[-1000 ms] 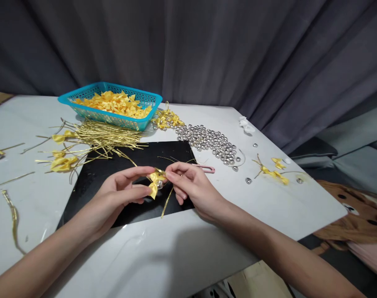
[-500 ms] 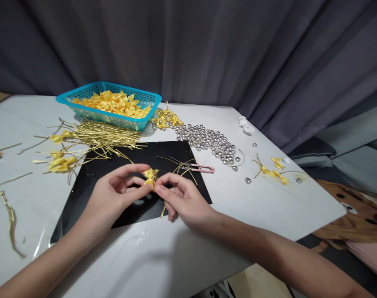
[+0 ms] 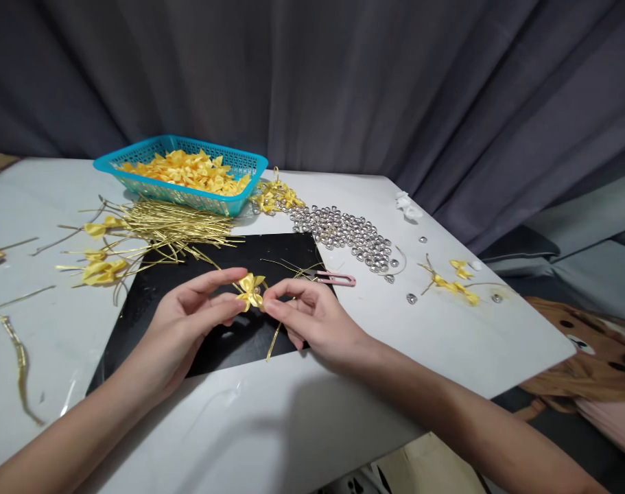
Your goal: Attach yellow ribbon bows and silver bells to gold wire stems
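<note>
Between my two hands is a yellow ribbon flower [image 3: 251, 291], raised over a black mat [image 3: 230, 348]. The fingers of my left hand [image 3: 202, 309] are closed on its left petals. My right hand [image 3: 306, 312] pinches its lower right side; whether a wire lies between those fingertips is hidden. Gold wire strands [image 3: 274, 339] lie below and behind my right fingers. Just beyond that hand rest pink-handled thread snips [image 3: 337, 278].
A blue basket [image 3: 181, 194] of yellow ribbon pieces stands at the back, gold wires [image 3: 175, 223] in front. Silver heart beads [image 3: 343, 233] are heaped to its right. Loose yellow flowers [image 3: 451, 288] lie on the white table [image 3: 497, 343] at right. A grey curtain [image 3: 312, 82] hangs behind.
The flower has turned so its petals now spread toward me. My right hand has shifted slightly right, and the left fingers have moved to the petals' left edge.
</note>
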Motion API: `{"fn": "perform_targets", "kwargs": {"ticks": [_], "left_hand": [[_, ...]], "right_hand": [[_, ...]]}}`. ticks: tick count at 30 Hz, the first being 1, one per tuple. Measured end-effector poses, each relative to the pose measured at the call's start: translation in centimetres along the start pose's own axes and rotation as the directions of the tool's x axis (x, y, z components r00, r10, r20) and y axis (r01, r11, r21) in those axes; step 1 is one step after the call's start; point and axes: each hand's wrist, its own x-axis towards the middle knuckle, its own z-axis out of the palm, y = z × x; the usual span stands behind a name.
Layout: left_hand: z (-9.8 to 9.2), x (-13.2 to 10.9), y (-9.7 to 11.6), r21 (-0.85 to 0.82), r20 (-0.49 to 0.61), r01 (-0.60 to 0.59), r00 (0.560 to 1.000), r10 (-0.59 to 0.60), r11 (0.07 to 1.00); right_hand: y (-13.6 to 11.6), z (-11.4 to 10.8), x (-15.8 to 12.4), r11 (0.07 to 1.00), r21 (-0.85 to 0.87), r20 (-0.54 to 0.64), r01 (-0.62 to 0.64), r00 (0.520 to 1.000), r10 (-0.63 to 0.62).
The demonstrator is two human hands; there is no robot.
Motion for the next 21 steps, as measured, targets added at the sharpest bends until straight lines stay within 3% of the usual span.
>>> {"fn": "perform_targets", "kwargs": {"ticks": [2, 7, 10, 15, 21], "left_hand": [[-0.04, -0.02, 0.07, -0.004, 0.006, 0.012, 1.0, -0.012, 1.0], [-0.09, -0.03, 0.4, -0.072, 0.018, 0.076, 0.997, -0.075, 0.994], [-0.11, 0.06, 0.34, -0.087, 0.062, 0.099, 0.994, -0.094, 0.991], [-0.36, 0.01, -0.04, -0.005, 0.149, 0.058, 0.987, -0.057, 0.998], [-0.31, -0.05, 0.02, -0.007, 0.13, 0.059, 0.99, -0.058, 0.998]], "right_hand": [[-0.23, -0.36, 0.04, 1.0, -0.02, 0.015, 0.017, 1.0, -0.017], [-0.35, -0.89, 0.4, 0.987, 0.088, -0.115, 0.137, 0.985, -0.127], [-0.12, -0.84, 0.6, 0.98, 0.152, -0.106, 0.126, 0.988, -0.111], [0.01, -0.54, 0.41, 0.992, 0.089, -0.054, 0.094, 0.995, -0.089], [0.07, -0.58, 0.25, 0.992, 0.082, -0.088, 0.094, 0.992, -0.087]]}}
